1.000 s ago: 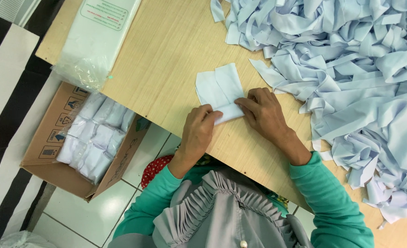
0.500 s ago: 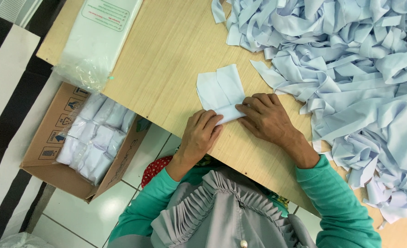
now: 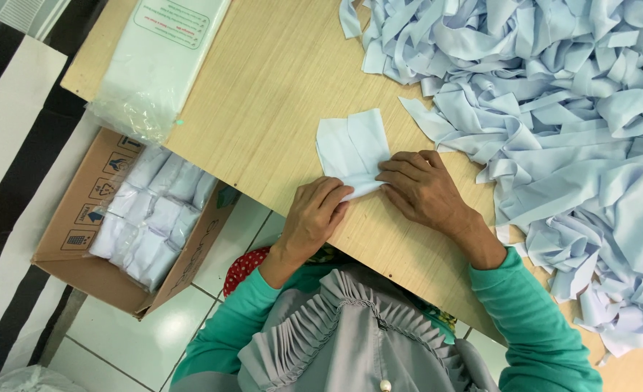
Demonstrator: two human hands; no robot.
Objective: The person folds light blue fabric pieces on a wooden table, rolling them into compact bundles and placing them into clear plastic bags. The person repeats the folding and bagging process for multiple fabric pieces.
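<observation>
In the middle of the frame, a small pale blue folded cloth piece (image 3: 352, 151) lies on the light wooden table (image 3: 278, 94). The left hand (image 3: 315, 218) and right hand (image 3: 424, 190) press flat on its near edge, fingers nearly straight, gripping nothing. Pressing evenly looks best for a sharp fold.

We are at a sewing or garment workshop, at a packing and folding bench. A large heap of pale blue fabric strips (image 3: 554, 94) covers one side of the light wooden worktable (image 3: 278, 109), far more cloth than a household would keep. A clear plastic bag of stacked white material (image 3: 158, 62) lies at the table's corner. On the tiled floor (image 3: 140, 330) beside it, an open cardboard carton (image 3: 82, 239) is filled with bundles of folded pale pieces (image 3: 151, 218), wrapped in plastic.
</observation>
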